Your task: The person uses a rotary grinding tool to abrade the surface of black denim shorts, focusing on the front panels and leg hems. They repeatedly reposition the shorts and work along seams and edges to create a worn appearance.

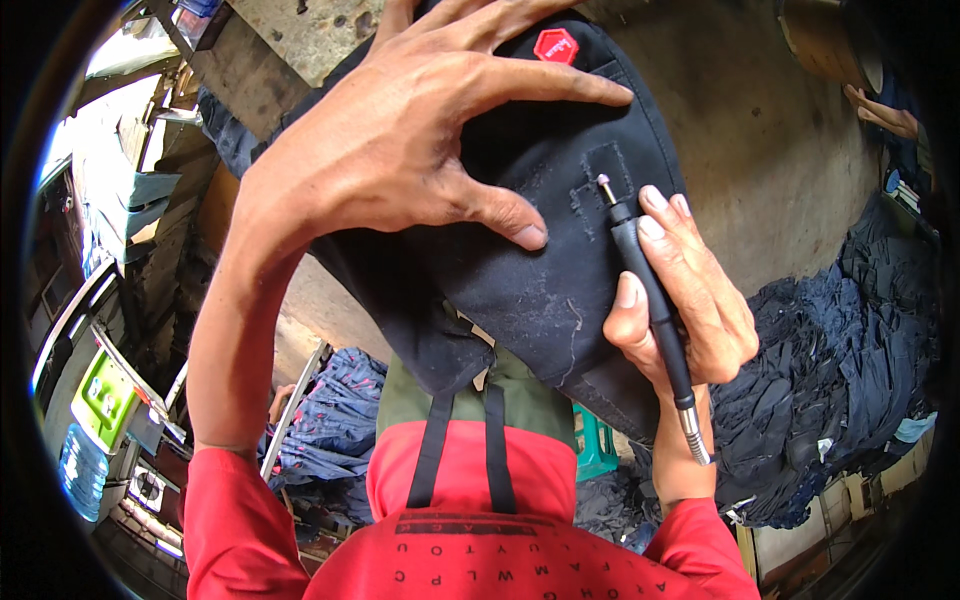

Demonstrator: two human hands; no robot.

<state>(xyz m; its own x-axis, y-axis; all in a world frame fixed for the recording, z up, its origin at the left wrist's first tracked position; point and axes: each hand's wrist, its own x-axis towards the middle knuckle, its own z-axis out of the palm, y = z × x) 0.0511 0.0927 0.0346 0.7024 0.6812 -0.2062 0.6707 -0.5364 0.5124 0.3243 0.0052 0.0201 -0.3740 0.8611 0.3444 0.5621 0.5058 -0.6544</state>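
Right hand (690, 300) grip closed around black pen-shaped rotary tool (650, 290), tip on dark denim garment (540, 290) at a scuffed patch; several frayed marks done, more cloth untouched. Left hand (400, 140) farther, fingers spread, pressing the fabric flat.

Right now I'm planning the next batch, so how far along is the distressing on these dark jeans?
Done: scuffed pale streaks and a frayed rectangular patch already mark the dark jeans. In hand: the right hand holds the pen-shaped rotary tool with its tip at that patch, while the left hand presses the fabric flat. Left: cloth near the red hexagonal tag looks unworked.
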